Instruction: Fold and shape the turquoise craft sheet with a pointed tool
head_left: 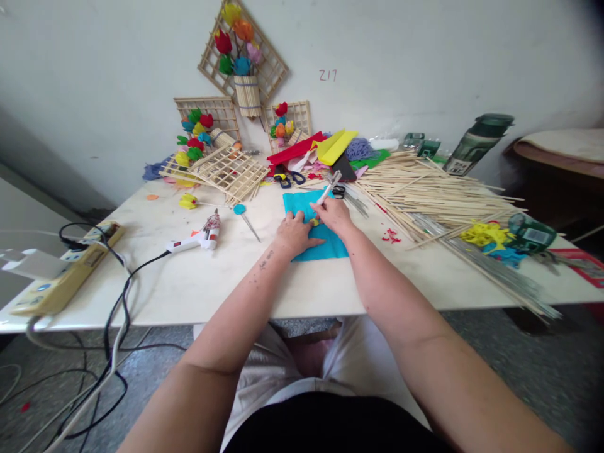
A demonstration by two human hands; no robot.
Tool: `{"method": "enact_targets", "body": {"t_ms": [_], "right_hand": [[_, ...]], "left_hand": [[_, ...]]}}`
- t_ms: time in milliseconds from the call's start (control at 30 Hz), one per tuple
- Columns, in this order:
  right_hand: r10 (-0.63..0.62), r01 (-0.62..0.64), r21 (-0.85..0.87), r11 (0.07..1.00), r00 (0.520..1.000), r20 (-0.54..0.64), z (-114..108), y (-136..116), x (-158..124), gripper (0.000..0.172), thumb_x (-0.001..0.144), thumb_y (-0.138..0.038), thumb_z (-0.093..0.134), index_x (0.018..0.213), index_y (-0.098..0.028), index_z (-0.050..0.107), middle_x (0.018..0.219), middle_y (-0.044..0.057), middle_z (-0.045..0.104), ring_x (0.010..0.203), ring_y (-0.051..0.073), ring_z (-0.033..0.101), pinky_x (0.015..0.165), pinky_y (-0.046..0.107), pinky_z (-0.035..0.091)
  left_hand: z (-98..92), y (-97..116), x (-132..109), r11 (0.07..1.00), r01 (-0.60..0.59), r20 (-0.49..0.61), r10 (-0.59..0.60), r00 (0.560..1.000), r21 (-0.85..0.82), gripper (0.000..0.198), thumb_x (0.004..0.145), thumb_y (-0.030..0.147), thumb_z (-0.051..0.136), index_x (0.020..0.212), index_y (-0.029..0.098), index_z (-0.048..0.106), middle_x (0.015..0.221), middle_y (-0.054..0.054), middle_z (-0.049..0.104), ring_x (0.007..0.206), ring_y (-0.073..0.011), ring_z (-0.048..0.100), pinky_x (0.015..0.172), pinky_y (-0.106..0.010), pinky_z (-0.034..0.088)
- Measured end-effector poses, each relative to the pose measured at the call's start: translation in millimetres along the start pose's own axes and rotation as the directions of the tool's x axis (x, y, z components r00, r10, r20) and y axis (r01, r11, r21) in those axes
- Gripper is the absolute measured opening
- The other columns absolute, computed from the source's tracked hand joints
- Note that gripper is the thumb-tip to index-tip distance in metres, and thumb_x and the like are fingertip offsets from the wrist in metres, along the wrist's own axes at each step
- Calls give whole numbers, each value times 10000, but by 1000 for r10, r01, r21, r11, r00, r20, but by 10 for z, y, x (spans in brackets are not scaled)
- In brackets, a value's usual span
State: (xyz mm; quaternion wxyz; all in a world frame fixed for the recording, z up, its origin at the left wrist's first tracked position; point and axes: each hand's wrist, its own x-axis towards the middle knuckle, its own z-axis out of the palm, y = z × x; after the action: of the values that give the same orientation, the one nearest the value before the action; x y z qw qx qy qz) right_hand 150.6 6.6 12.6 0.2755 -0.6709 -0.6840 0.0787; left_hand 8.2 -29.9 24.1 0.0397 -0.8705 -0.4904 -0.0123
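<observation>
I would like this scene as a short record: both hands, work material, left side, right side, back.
Left hand: spread on the blue sheet
Right hand: holds a white pen
Work material: blue sheet, lying on the table
Left side: white glue gun, power strip
Right side: heap of wooden sticks
Back: diamond-shaped lattice with flowers

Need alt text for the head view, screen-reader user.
A person's left hand lies on a blue sheet while the right hand holds a white pen over it, on a pale table. A glue gun lies to the left, thin wooden sticks to the right. Lattice panels with colourful flowers stand out behind.
</observation>
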Motion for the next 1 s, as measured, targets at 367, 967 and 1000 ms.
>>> {"method": "enact_targets", "body": {"t_ms": [367,967,1000], "right_hand": [[-10,19,-162,987,998,55,-46,-64,9,404,868,-472,402,1003,-172,635,972,117,681,965,245,606,799,316,440],[3,3,-99,995,998,57,-69,-27,15,385,857,-468,418,976,-183,648,963,105,688,931,233,624,765,307,453],[10,-6,-71,997,998,64,-73,-10,22,374,855,-461,426,963,-182,649,951,96,691,919,217,628,756,290,452]], "left_hand": [[4,0,-2,1000,3,-17,-3,1000,-1,668,796,678,364,1267,233,523,1156,-129,480,1077,-321,416,887,-401,383],[-25,-22,-28,998,-56,-9,56,998,6,600,813,663,348,1239,289,544,1350,-48,409,1116,-322,394,783,-381,424],[-32,-20,-29,998,-66,-14,66,998,18,594,818,659,342,1232,286,549,1367,-37,401,1120,-316,393,789,-384,418]]}}
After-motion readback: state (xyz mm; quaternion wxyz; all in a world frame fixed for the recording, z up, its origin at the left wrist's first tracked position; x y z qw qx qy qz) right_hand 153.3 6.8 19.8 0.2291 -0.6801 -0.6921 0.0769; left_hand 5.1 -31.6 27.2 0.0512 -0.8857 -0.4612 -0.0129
